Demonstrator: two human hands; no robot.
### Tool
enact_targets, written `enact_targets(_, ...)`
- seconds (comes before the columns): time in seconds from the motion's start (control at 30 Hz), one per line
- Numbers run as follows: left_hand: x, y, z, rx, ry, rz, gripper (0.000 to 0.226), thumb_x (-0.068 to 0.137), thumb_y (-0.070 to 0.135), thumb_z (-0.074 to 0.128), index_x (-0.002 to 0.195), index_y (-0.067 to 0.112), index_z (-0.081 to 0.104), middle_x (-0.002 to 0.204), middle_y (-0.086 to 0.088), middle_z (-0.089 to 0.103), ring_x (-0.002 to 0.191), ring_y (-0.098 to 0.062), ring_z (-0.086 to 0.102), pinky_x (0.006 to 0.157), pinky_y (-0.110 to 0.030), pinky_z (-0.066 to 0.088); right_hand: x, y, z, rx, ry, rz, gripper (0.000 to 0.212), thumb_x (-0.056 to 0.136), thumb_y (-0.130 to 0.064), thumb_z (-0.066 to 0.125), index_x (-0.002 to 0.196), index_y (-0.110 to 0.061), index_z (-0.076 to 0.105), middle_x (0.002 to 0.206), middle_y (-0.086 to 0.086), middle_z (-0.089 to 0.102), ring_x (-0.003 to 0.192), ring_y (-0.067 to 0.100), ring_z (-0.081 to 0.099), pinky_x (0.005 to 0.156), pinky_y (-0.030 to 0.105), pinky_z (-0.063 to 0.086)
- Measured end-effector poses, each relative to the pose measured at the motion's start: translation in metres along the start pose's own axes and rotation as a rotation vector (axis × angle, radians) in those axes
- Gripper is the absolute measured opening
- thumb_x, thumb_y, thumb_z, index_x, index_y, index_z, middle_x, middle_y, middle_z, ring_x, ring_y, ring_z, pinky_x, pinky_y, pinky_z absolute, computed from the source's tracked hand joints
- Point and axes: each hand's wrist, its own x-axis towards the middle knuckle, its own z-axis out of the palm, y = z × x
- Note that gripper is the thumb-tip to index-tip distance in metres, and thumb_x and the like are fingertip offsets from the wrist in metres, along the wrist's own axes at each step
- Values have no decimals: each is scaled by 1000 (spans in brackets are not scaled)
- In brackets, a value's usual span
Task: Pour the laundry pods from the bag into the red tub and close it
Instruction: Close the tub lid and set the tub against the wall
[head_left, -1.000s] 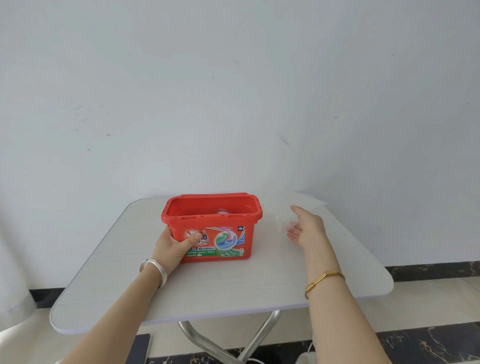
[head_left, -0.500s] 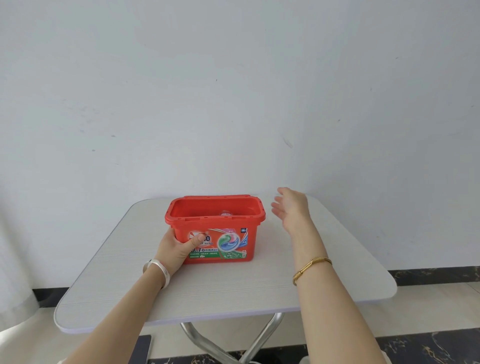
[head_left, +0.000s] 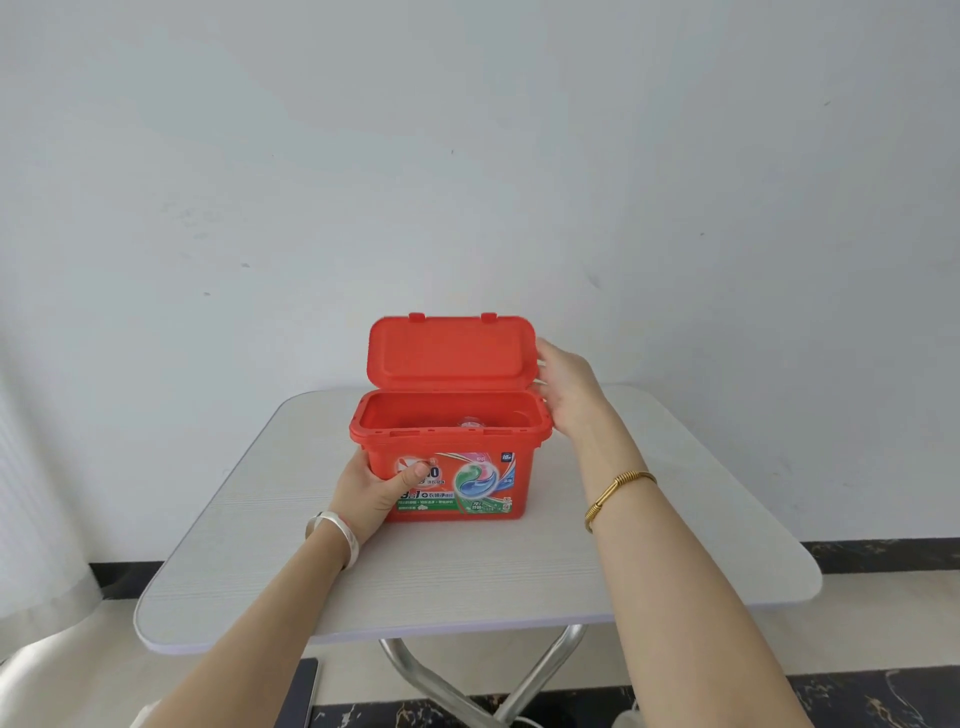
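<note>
While I watch through the head camera, these are my readings, every place given relative to the red tub:

Red tub (head_left: 457, 467): stands upright on the white table (head_left: 649, 545), near the table's middle, printed label facing me.

Lid (head_left: 451, 351): raised and standing nearly upright behind the tub's back rim, its inner face turned toward me; the tub's mouth is uncovered.

Inside the tub: I make out one pale, glossy pod (head_left: 470, 422) low against the far wall; whether more lie below the front rim I cannot tell.

Left hand (head_left: 376, 491): wrapped around the tub's front left corner, thumb pressed flat on the label, remaining fingers hidden round the tub's left side. I read it as a firm hold on the tub.

Right hand (head_left: 569, 387): at the tub's right side, palm facing the tub, fingers loosely spread and reaching up to the lid's right edge. The fingertips seem to touch that edge, but I cannot tell if they truly clasp it; the hand is not curled closed around anything.

Silver bangle (head_left: 337, 538): on the left wrist, in front of the tub and to its left.

Gold bracelet (head_left: 615, 493): on the right wrist, to the tub's right.

Wall (head_left: 467, 156): plain and white, directly behind the tub.

Metal legs (head_left: 467, 686): crossed under the table, below the tub.
</note>
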Motion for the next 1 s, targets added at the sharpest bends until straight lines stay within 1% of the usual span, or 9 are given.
enact_targets(0.1,0,1,0,6,-2,5,100,32,69,77,110,10,60,93,4,71,79,-2,69,71,-15,53,-3,0,-5,0,-41,-84,33,97,-39,37,92,-16,59,85,5,62,70,18,57,61,31,44)
enact_targets(0.17,-2,4,0,17,0,-3,99,34,66,78,113,9,59,96,0,71,87,-11,68,80,-25,53,-7,2,-11,39,-93,-135,34,98,-38,37,90,-16,61,88,6,63,74,19,59,67,32,47)
enact_targets(0.27,-3,6,0,27,3,-10,95,39,59,77,116,7,58,99,-3,71,92,-18,67,86,-32,51,-14,7,-18,95,-171,-157,27,95,-33,44,89,-15,63,85,6,64,72,18,59,64,29,46)
enact_targets(0.37,-4,6,0,36,5,-22,91,43,56,76,117,7,56,103,-6,70,96,-21,67,87,-33,51,-17,10,-21,143,-191,-167,18,91,-22,49,85,-13,64,77,4,65,67,16,58,62,27,45)
enact_targets(0.47,-4,6,0,40,12,-25,86,46,52,73,117,7,56,102,-4,70,94,-18,67,87,-31,52,-21,13,-25,153,-206,-182,19,88,-8,45,79,-12,62,77,4,66,67,14,57,54,20,45)
enact_targets(0.6,-6,9,0,66,8,-33,97,39,64,77,116,9,57,102,-2,71,98,-19,67,89,-35,51,-23,20,-27,56,-224,-216,26,84,7,43,79,-12,60,88,6,66,75,17,56,63,27,39)
enact_targets(0.77,-8,11,0,73,19,-30,107,32,74,73,116,10,56,104,-3,70,100,-21,66,91,-37,50,-29,20,-27,-168,-238,-224,8,87,-13,57,92,-18,60,83,-1,61,69,12,55,57,24,40)
enact_targets(0.9,-8,12,0,78,6,-25,106,34,72,74,118,9,56,106,-6,70,101,-21,66,92,-36,50,-32,23,-26,-393,-294,-232,31,82,-28,67,110,-18,59,106,4,66,86,18,64,73,27,48)
enact_targets(1.0,-7,12,1,70,4,-19,104,36,69,75,117,8,56,105,-6,70,100,-21,66,91,-35,50,-34,23,-25,-411,-304,-230,37,82,-26,68,116,-16,58,107,7,66,87,18,65,73,24,50)
